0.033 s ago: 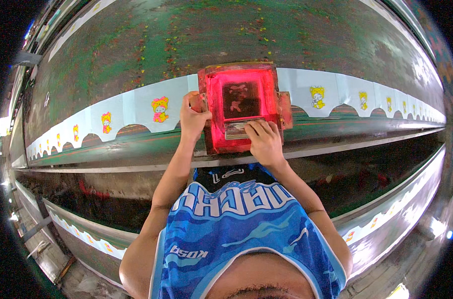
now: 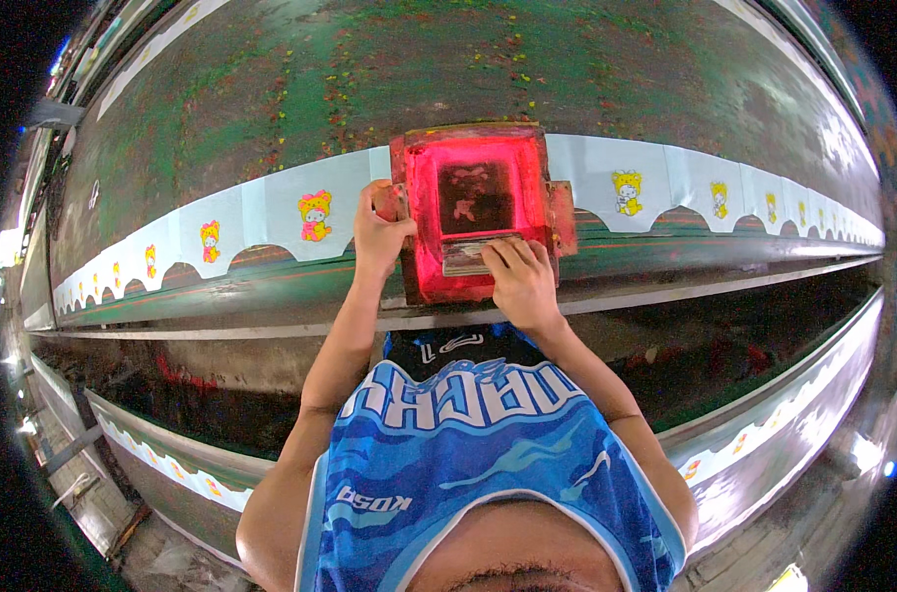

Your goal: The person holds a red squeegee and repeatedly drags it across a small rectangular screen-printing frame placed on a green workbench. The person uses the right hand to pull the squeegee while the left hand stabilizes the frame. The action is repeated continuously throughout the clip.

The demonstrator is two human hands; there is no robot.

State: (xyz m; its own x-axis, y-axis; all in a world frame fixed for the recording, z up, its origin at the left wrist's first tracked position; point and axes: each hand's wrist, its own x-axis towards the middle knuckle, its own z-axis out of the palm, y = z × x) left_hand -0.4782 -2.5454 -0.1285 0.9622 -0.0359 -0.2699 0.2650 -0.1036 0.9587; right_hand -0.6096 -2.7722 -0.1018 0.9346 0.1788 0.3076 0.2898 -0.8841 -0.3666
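A screen-printing frame (image 2: 429,148) smeared with bright pink ink lies over a strip of white fabric pieces (image 2: 359,187). Its dark mesh window (image 2: 476,187) shows a small figure pattern. My left hand (image 2: 377,232) is closed round the block (image 2: 387,202) on the frame's left side. Inside the frame, along its near part, my right hand (image 2: 522,276) grips a flat, wide squeegee (image 2: 460,259) with the fingers bent over its top edge. What lies directly beneath the frame is hidden.
Left of the frame, the pieces bear pink-and-yellow cartoon figures (image 2: 315,217); those at right have yellow figures (image 2: 627,192) without pink. The long green table (image 2: 271,109) is speckled with ink. A rail (image 2: 221,326) runs along its near edge. Another table with printed strips (image 2: 162,464) stands behind me.
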